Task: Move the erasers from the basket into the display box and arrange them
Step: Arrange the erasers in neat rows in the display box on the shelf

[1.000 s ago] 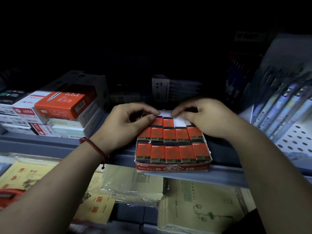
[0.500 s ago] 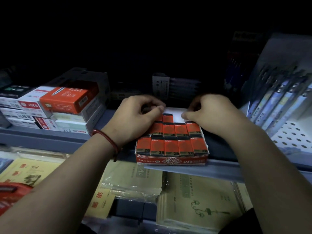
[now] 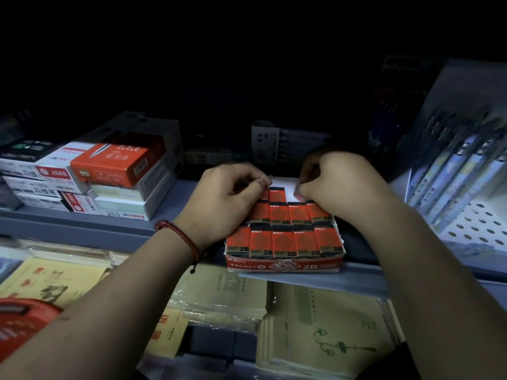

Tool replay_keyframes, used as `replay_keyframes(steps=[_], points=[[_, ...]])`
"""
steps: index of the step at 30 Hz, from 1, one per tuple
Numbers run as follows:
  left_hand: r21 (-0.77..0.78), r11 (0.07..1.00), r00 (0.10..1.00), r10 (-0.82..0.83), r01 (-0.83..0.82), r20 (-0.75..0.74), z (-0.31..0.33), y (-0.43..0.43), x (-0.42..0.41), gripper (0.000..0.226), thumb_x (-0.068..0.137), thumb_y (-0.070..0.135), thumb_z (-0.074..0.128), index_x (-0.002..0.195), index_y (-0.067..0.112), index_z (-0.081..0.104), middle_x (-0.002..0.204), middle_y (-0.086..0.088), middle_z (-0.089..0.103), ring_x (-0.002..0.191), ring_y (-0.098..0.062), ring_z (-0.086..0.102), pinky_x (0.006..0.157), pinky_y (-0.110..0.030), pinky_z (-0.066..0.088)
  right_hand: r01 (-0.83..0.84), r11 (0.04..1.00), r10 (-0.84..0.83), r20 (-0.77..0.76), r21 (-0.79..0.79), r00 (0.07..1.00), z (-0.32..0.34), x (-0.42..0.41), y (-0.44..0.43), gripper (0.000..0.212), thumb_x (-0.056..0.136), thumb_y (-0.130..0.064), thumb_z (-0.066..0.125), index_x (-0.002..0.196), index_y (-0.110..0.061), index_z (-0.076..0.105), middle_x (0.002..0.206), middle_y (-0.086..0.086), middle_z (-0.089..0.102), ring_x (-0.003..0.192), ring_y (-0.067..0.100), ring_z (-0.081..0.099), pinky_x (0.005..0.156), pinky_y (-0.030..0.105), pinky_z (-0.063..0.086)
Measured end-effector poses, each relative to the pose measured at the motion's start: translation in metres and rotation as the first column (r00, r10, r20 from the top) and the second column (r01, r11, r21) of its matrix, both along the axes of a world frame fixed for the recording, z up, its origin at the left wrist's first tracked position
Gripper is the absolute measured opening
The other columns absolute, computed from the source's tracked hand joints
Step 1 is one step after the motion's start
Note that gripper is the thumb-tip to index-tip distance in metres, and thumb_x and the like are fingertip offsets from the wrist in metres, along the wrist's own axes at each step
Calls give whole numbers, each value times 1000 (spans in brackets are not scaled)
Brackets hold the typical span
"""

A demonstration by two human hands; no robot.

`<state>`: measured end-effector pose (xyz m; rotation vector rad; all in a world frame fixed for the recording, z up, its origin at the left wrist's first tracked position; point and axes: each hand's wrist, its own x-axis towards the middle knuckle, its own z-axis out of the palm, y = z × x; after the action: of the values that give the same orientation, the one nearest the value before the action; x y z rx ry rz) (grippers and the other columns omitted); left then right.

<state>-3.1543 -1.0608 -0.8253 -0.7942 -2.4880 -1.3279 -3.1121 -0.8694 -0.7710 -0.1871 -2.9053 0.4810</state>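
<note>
Currently, the red display box [image 3: 285, 266] sits at the front edge of the grey shelf [image 3: 82, 229]. Orange 2B erasers [image 3: 284, 242] fill its two front rows, lying flat and touching; the back row is part filled. Left grip [image 3: 227, 198] is curled at that row's left end; whether it holds anything cannot be told. Right grip [image 3: 337, 187] pinches a single eraser [image 3: 298, 192], blurred, at the row's right side. Red basket [image 3: 22, 319] shows at lower left.

Display box [image 3: 284, 266] sits at the front edge of the shelf [image 3: 82, 229], erasers [image 3: 282, 242] in rows inside. Stacked boxes [image 3: 109, 171] lie left on that shelf, pen packs [image 3: 461, 171] right. Booklets [image 3: 323, 319] lie below.
</note>
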Motion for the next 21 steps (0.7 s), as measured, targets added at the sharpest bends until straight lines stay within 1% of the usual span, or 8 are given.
replay_keyframes(steps=[2,4,6,9,12,14,17,21], points=[[14,1000,1000,-5,5,15,0,-1,1,17,99,29,61,100,24,77,97,13,75,93,1,68,83,-25,56,37,966,-43,-18,-255,999,0,0,1,11,80,-19,76,89,-25,73,85,-4,70,79,13,65,68,29,55],[22,1000,1000,-5,4,21,0,-1,1,17,99,28,61,99,24,77,97,13,75,93,1,68,83,-24,55,32,829,-64,-39,-558,997,2,1,2,15,79,-11,78,88,-23,76,82,-4,74,74,11,67,63,25,55],[24,1000,999,-3,2,36,-1,-1,1,16,99,27,60,98,24,77,97,13,75,93,1,67,83,-22,54,44,713,-78,-17,-699,997,3,0,4,13,81,-6,76,80,-19,74,67,-9,73,60,2,64,49,15,49],[43,999,999,4,-6,53,-2,-1,1,16,99,26,61,97,24,77,96,12,75,92,0,68,82,-24,55,88,709,-90,35,-700,995,1,0,8,23,87,-6,70,67,-17,67,45,-15,62,41,-6,54,41,9,39],[65,998,997,0,-5,76,-3,-1,1,16,99,23,61,96,23,77,95,11,75,91,-2,69,81,-26,56,118,730,-93,73,-673,993,-2,-2,11,15,87,-13,72,73,-11,74,54,-7,66,53,4,58,55,18,44],[79,997,996,-3,-4,92,-3,-1,1,16,99,21,61,95,22,77,95,11,75,90,-2,69,80,-24,56,105,749,-71,79,-654,994,-2,-1,12,14,85,-17,75,71,-15,75,60,-4,70,57,6,58,61,22,45],[82,997,995,-10,3,96,-2,-2,1,16,99,22,61,94,24,76,94,12,75,90,-2,69,79,-22,56,49,799,-29,42,-599,999,0,1,11,13,82,-17,76,70,-21,74,64,-6,74,58,2,63,57,18,48],[85,996,993,-9,0,115,-2,-1,1,16,99,22,61,95,24,77,95,11,75,90,-3,69,80,-25,57,47,832,-42,21,-552,999,0,2,10,9,82,-17,74,73,-14,72,63,-7,73,62,9,64,57,23,51]])
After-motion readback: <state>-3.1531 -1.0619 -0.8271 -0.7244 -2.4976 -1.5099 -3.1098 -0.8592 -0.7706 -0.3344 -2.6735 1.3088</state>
